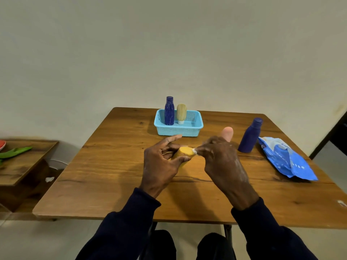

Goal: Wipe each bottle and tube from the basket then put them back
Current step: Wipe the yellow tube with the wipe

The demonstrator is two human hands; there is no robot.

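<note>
Wiping is under way on a yellow tube [185, 152] over the middle of the desk [112, 184]: the left hand [161, 162] curls its fingers [183, 158] round the body, while the right hand [219, 158] pinches a small white wipe [195, 151] against its end. Next, I judge, it goes back into the blue basket [178, 131], beside the dark blue bottle [169, 111] and beige tube [181, 113] standing there. The right hand hides most of a pink item [227, 133]; the wipe barely shows
</note>
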